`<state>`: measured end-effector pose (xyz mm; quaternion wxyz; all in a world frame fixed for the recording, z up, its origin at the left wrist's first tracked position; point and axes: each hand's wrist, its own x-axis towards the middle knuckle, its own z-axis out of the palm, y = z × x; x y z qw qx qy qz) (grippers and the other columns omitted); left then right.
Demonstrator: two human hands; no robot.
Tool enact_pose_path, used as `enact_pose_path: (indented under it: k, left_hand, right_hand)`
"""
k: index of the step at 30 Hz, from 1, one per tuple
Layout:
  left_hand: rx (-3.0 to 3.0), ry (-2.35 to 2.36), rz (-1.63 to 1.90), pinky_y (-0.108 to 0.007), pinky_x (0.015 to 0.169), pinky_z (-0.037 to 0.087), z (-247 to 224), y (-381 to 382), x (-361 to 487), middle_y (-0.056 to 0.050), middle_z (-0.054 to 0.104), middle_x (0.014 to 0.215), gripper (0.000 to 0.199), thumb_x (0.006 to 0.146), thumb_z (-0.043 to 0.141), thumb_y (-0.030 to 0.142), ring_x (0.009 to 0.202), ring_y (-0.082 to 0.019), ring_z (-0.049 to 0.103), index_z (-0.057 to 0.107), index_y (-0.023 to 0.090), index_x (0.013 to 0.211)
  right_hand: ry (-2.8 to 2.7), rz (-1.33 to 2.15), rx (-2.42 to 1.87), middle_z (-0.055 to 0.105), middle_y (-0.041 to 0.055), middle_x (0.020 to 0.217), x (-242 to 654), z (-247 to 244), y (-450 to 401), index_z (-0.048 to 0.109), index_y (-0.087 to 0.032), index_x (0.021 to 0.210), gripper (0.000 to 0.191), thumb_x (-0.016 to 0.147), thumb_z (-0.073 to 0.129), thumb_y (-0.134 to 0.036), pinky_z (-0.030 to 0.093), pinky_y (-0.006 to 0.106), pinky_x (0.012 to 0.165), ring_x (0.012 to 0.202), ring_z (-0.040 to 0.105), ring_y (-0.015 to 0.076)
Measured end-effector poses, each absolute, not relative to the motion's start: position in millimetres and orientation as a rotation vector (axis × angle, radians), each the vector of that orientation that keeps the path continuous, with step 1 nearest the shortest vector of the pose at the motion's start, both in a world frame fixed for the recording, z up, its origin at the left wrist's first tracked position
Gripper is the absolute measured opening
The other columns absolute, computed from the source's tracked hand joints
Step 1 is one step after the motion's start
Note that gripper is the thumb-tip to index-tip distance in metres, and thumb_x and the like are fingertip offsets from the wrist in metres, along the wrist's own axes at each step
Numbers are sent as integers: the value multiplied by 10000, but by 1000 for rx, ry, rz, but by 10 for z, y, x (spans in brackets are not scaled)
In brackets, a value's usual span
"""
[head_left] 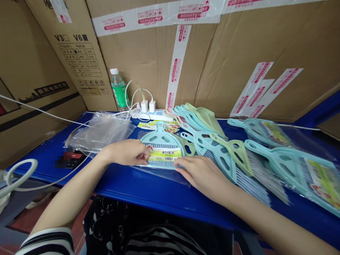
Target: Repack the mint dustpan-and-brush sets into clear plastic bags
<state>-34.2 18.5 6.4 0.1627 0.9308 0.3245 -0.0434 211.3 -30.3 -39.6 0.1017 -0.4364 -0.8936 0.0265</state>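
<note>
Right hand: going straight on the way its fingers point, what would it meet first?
The clear plastic bag holding the teal dustpan and brush: the fingertips of the right hand sit at its lower right edge, possibly already touching it, though depth is hard to judge here.

The striped black-and-white shirt [164, 241] has short sleeves, above a black, white-printed lower garment [106, 219].

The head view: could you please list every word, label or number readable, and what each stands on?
"V3" and "V6": on the cardboard carton.
"桌扫套装": on the card of the dustpan and brush set.
Too small to read: the carton's printed table, the red-printed packing tape.
</note>
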Motion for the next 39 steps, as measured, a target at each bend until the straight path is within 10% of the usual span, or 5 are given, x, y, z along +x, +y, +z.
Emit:
enact_pose_path:
  k: [19, 27, 31, 39]
  left_hand:
    - [2613, 858, -122, -213, 560, 331, 44, 144, -286, 62, 588, 620, 135, 755, 626, 45, 548, -84, 514, 603, 177, 744]
    - [2543, 670, -88, -219, 594, 397, 34, 146, -286, -1, 630, 700, 276, 961, 504, 365, 630, -120, 565, 614, 166, 805]
    - [2500, 611, -107, -215, 619, 439, 51, 128, -330, -15, 643, 771, 287, 849, 664, 442, 675, -132, 583, 621, 163, 898]
    - [2590, 608, -51, -221, 644, 431, 32, 141, -354, 4, 640, 748, 16, 871, 625, 193, 679, -123, 575, 627, 178, 866]
  right_hand:
    - [-2631, 108, -1350, 725, 4, 801, 2099, -401, -323, 582, -207, 844, 119, 933, 507, -181, 328, 287, 578, 665, 652, 180]
    - [-2655, 89, -1394, 724, 8, 793, 2080, -373, -333, 569, -213, 849, 124, 935, 486, -178, 332, 293, 580, 671, 658, 181]
    - [-2681, 110, -1429, 733, 15, 823, 2067, -350, -333, 571, -206, 852, 116, 938, 495, -194, 344, 296, 588, 701, 673, 192]
    - [-2686, 110, -1433, 737, 21, 851, 2072, -333, -344, 590, -197, 861, 156, 963, 474, -220, 341, 287, 584, 718, 681, 196]
